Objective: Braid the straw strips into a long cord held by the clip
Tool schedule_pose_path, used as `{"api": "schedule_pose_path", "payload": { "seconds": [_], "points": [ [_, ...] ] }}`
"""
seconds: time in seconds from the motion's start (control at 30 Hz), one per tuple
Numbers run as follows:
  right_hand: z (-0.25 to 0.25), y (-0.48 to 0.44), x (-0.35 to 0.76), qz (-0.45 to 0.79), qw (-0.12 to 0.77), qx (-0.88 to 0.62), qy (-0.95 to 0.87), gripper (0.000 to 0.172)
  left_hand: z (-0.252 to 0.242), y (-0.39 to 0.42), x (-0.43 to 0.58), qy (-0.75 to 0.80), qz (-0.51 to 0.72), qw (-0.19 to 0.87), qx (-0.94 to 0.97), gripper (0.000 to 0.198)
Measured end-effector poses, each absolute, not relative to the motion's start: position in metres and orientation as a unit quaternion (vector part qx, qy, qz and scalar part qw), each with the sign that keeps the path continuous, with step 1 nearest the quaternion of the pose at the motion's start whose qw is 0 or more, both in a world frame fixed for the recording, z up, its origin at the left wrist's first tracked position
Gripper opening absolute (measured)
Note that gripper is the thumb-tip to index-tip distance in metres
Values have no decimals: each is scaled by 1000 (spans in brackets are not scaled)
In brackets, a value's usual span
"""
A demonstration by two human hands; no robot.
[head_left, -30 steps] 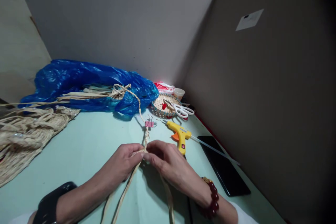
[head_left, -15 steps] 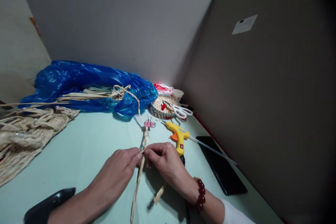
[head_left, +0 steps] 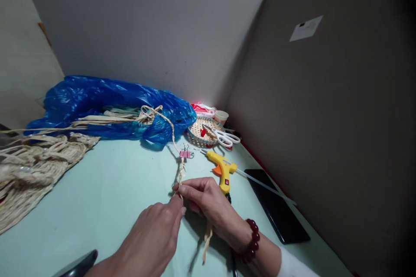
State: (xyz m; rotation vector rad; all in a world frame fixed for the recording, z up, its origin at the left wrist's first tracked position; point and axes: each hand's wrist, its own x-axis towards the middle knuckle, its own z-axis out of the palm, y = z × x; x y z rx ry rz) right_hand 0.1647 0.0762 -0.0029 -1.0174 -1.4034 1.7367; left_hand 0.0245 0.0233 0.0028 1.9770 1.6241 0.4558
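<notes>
A thin braid of pale straw strands (head_left: 181,166) runs away from my hands to a pink binder clip (head_left: 185,154), then on toward the blue bag. My right hand (head_left: 208,201), with a dark red bead bracelet (head_left: 251,240) at its wrist, pinches the near end of the braid between thumb and forefinger. Just below and to the left, my left hand (head_left: 156,233) is closed on a straw strand, mostly hidden by its fingers. A loose strand end (head_left: 207,242) hangs under my right hand.
A yellow glue gun (head_left: 224,169) lies right of the braid, beside a black tablet-like slab (head_left: 276,207). Behind are white-handled scissors (head_left: 225,137) on a woven basket (head_left: 198,132), a paper cup (head_left: 221,116) and a blue plastic bag (head_left: 120,95). Woven straw work (head_left: 35,173) lies left.
My left hand has moved down and closer to the right hand, turning its knuckles up. The long strand that hung between the hands is no longer seen there. My right hand keeps its pinch.
</notes>
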Motion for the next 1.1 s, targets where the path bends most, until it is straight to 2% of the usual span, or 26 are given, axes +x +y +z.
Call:
{"api": "schedule_pose_path", "payload": {
  "seconds": [0.13, 0.2, 0.27, 0.33, 0.43, 0.53, 0.7, 0.97, 1.1],
  "points": [
    [-3, 77, 165, 689, 348, -383, -507, 28, 20, 26, 19, 587, 123, 267, 754, 42],
    [-3, 77, 166, 694, 355, -371, -505, 29, 25, 35, 12, 601, 162, 257, 739, 47],
    [-2, 75, 167, 696, 357, -369, -502, 29, 23, 47, 5, 612, 246, 256, 706, 41],
    [-2, 73, 166, 702, 351, -366, -500, 31, 15, 57, 0, 588, 288, 342, 675, 29],
    [0, 71, 164, 690, 341, -347, -537, 34, -1, 64, 2, 491, 320, 574, 572, 22],
    [4, 70, 166, 599, 326, -367, -633, 31, -10, 63, 7, 476, 337, 676, 450, 25],
    [11, 68, 171, 442, 261, -436, -739, 32, -12, 63, 8, 515, 339, 670, 413, 32],
    [8, 69, 174, 365, 214, -453, -785, 31, -13, 66, 9, 523, 355, 608, 481, 33],
    [15, 64, 176, 259, 184, -479, -818, 29, -12, 67, 8, 552, 328, 557, 527, 28]
  ]
}}
